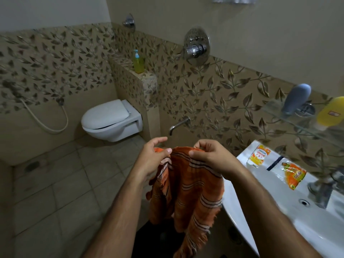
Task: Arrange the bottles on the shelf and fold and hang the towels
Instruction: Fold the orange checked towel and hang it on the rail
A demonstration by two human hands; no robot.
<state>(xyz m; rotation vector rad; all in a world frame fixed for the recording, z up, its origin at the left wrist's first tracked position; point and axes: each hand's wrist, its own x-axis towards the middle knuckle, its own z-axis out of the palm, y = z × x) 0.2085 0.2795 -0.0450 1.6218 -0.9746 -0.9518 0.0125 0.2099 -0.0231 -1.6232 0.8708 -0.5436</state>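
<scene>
Both hands hold an orange striped towel (188, 187) up beside the sink (279, 216): the right hand (210, 157) pinches its top edge, the left hand (154, 155) grips the other corner, fingers loosely spread.

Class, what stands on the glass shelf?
On the glass shelf stand a grey bottle and a yellow bottle; the frame edge cuts off the shelf's far end.

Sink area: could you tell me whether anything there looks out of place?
Yes: two packets lie on the sink rim, an odd spot beside the basin. The towel has a frayed edge.
</scene>
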